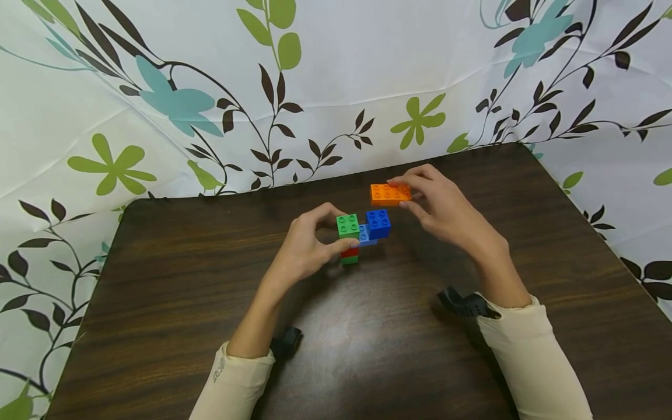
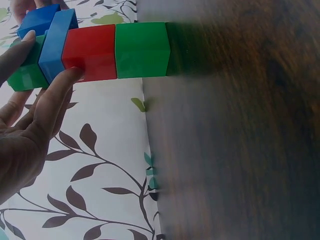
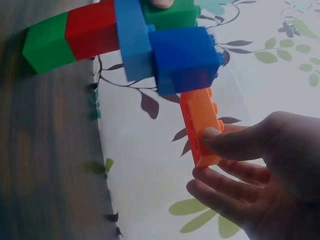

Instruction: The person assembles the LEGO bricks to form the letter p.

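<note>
A small tower of toy building bricks stands on the dark table. From the bottom it has a green brick (image 2: 142,50), a red brick (image 2: 91,52), a longer light blue brick (image 3: 132,42), then an upper green brick (image 1: 347,225) and a dark blue brick (image 1: 378,223) side by side on top. My left hand (image 1: 310,248) grips the tower's upper part from the left, thumb in front and fingers behind. Between thumb and fingers, my right hand (image 1: 443,204) pinches one end of an orange brick (image 1: 390,194); it is raised near the dark blue brick.
The brown wooden table (image 1: 173,326) extends around both hands. A white cloth (image 1: 341,52) with a leaf and flower print hangs behind the table's far edge and down its sides. Black wrist straps (image 1: 464,304) show by both sleeves.
</note>
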`<state>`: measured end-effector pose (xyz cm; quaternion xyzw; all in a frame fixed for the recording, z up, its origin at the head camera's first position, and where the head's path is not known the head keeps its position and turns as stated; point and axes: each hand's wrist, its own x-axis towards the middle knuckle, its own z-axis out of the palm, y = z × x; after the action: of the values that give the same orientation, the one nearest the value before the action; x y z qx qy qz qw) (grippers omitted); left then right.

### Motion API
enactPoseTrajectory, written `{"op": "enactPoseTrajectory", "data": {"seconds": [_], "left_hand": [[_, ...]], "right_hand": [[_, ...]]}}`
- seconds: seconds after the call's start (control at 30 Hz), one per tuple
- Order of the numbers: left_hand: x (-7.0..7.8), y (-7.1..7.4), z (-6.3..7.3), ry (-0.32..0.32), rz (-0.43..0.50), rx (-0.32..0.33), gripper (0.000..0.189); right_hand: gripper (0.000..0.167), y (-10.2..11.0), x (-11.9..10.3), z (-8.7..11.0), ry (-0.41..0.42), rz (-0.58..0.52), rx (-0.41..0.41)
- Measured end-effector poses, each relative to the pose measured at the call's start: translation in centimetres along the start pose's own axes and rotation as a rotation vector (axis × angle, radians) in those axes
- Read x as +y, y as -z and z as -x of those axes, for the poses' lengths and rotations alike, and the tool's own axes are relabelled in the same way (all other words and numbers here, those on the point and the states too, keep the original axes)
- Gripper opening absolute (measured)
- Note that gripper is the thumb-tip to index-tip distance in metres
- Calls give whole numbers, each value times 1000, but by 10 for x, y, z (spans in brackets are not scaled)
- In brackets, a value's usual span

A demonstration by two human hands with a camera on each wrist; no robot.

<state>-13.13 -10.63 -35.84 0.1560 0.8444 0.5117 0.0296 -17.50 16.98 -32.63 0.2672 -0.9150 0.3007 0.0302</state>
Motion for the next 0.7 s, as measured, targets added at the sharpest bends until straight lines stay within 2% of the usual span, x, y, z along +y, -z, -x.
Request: {"op": "enactPoseTrajectory", "data": {"seconds": [0.4, 0.7], "left_hand": [[-3, -1, -1, -1, -9, 0, 34], [-1, -1, -2, 8, -5, -3, 35]], "right_hand": [[45, 5, -11, 2, 53, -61, 58], [46, 6, -17, 3, 87, -110, 70]]}}
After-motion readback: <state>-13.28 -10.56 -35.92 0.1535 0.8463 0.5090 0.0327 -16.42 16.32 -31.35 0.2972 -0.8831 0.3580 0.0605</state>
